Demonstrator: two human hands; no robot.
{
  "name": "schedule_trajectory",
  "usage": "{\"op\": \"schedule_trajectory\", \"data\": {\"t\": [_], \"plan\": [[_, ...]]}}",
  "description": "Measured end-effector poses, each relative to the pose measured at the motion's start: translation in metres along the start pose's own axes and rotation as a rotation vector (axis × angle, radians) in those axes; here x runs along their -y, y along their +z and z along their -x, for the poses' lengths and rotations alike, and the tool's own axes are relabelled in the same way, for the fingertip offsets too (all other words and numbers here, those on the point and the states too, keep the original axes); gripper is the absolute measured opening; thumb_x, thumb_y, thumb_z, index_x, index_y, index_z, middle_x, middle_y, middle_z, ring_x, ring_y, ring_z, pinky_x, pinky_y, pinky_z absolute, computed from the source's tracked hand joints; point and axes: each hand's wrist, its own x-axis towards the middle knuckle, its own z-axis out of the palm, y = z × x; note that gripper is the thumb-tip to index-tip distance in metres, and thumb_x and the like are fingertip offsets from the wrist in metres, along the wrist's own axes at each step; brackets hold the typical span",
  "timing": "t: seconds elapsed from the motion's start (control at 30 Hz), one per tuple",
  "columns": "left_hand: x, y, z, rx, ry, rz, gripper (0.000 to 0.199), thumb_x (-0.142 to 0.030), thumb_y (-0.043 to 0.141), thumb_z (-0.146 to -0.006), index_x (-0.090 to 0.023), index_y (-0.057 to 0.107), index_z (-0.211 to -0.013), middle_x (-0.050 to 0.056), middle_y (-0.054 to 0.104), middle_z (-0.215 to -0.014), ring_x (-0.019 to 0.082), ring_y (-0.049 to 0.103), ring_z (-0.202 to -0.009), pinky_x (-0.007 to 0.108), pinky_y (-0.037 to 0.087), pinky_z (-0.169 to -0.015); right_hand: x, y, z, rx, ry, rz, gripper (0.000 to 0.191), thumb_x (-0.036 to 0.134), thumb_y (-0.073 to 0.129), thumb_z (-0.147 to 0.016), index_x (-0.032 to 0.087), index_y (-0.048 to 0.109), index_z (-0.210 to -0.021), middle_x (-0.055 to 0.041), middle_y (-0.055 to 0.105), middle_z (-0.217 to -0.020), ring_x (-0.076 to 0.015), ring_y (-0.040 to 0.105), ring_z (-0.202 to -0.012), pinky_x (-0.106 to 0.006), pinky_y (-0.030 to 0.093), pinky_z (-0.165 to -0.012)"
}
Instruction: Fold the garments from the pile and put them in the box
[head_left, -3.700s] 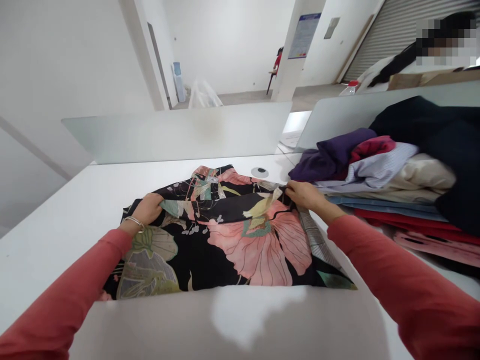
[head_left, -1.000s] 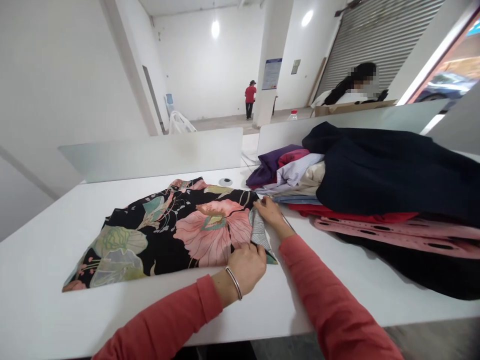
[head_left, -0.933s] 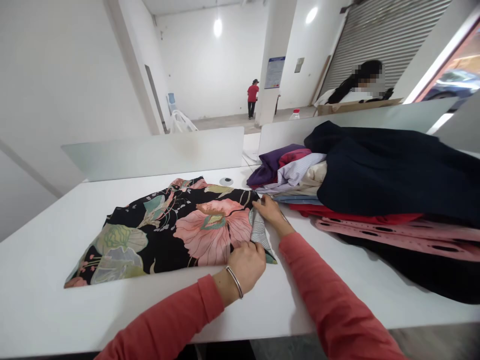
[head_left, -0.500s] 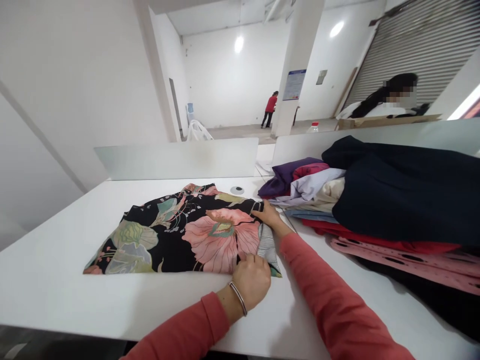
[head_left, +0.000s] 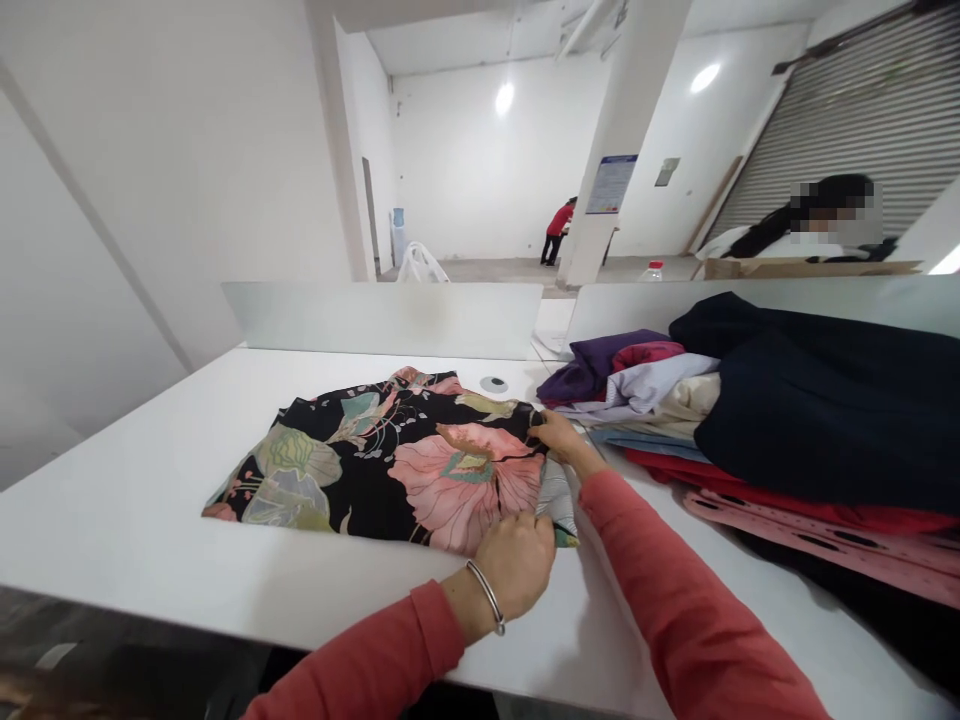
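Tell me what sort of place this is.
Probably a workroom or shop unit: a white table bears a floral garment and a pile of clothes, with a ribbed shutter beyond.

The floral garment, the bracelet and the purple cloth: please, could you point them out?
Floral garment (head_left: 367, 487), head view: black fabric near its middle.
Bracelet (head_left: 489, 593), head view: its curved band.
Purple cloth (head_left: 594, 362), head view: its folded middle.
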Motion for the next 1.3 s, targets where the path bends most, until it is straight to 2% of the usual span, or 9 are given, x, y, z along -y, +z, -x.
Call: {"op": "schedule_trajectory", "data": {"t": [0.1,0.23,0.37,0.5,0.67,0.83,0.97,1.13,1.3], "plan": [[0.007,-0.009,0.003,-0.021,0.01,0.111,0.025,-0.02,0.03,-0.085,-0.01,0.052,-0.094,0.011,0.06,-0.088,0.022,0.058,-0.079,0.034,0.048,-0.066,0.009,-0.006,0.007,0.027,0.086,-0.152,0.012,0.004,0.052,-0.055,0.014,0.051,-0.063,0.0009,0.053,-0.049,-0.0129,0.052,-0.047,-0.021,0.04,-0.043],[0.016,-0.023,0.007,-0.061,-0.06,0.32,0.028,-0.024,0.032,-0.085,-0.01,0.056,-0.092,0.012,0.063,-0.088,0.023,0.059,-0.079,0.035,0.047,-0.068,0.026,-0.012,0.014,0.011,0.159,-0.326,0.016,0.003,0.053,-0.054,0.015,0.049,-0.062,0.003,0.051,-0.046,-0.0117,0.05,-0.041,-0.021,0.041,-0.04],[0.028,-0.029,0.01,-0.19,-0.134,0.578,0.034,-0.031,0.031,-0.086,-0.015,0.06,-0.083,0.01,0.064,-0.079,0.021,0.059,-0.074,0.031,0.046,-0.069,0.048,-0.012,0.016,-0.014,0.197,-0.433,0.018,0.001,0.053,-0.054,0.015,0.048,-0.062,0.0033,0.051,-0.044,-0.011,0.048,-0.038,-0.021,0.04,-0.037],[0.045,-0.036,0.012,-0.342,-0.171,0.861,0.032,-0.031,0.032,-0.085,-0.018,0.061,-0.084,0.006,0.064,-0.08,0.018,0.057,-0.079,0.029,0.044,-0.075,0.076,-0.006,0.015,-0.023,0.204,-0.486,0.019,0.002,0.059,-0.053,0.015,0.048,-0.061,0.0022,0.052,-0.045,-0.0117,0.048,-0.038,-0.021,0.04,-0.035],[0.072,-0.052,0.024,-0.415,-0.318,1.096,0.031,-0.031,0.034,-0.084,-0.012,0.06,-0.08,0.005,0.059,-0.069,0.015,0.053,-0.066,0.027,0.044,-0.068,0.116,0.015,0.01,-0.035,0.165,-0.525,0.019,0.002,0.059,-0.053,0.015,0.048,-0.061,0.0019,0.053,-0.048,-0.0116,0.051,-0.043,-0.021,0.044,-0.039],[0.106,-0.059,0.044,-0.604,-0.373,1.284,0.031,-0.035,0.039,-0.083,-0.012,0.059,-0.078,0.001,0.052,-0.063,0.013,0.05,-0.064,0.025,0.044,-0.066,0.164,0.054,0.005,-0.031,0.118,-0.531,0.019,0.001,0.056,-0.053,0.017,0.046,-0.057,0.0026,0.05,-0.046,-0.0112,0.05,-0.041,-0.022,0.044,-0.039],[0.134,-0.062,0.066,-0.713,-0.432,1.496,0.034,-0.042,0.044,-0.08,-0.011,0.057,-0.088,0.0,0.05,-0.064,0.011,0.05,-0.062,0.023,0.045,-0.058,0.206,0.095,0.006,-0.006,0.056,-0.524,0.019,0.0,0.054,-0.054,0.016,0.045,-0.055,0.0035,0.047,-0.044,-0.0103,0.048,-0.039,-0.021,0.042,-0.037],[0.168,-0.072,0.1,-0.876,-0.447,1.749,0.034,-0.043,0.05,-0.075,-0.011,0.054,-0.087,0.0,0.05,-0.067,0.011,0.052,-0.057,0.024,0.047,-0.05,0.251,0.156,0.012,0.065,-0.033,-0.506,0.018,0.0,0.054,-0.054,0.015,0.044,-0.058,0.0046,0.044,-0.043,-0.0097,0.046,-0.039,-0.02,0.041,-0.038],[0.208,-0.071,0.14,-1.004,-0.59,1.682,0.029,-0.04,0.047,-0.076,-0.013,0.055,-0.083,0.003,0.054,-0.07,0.013,0.055,-0.061,0.027,0.051,-0.057,0.28,0.23,0.019,0.164,-0.085,-0.461,0.02,0.001,0.052,-0.055,0.016,0.042,-0.063,0.0062,0.042,-0.043,-0.01,0.047,-0.041,-0.021,0.042,-0.041]]}}
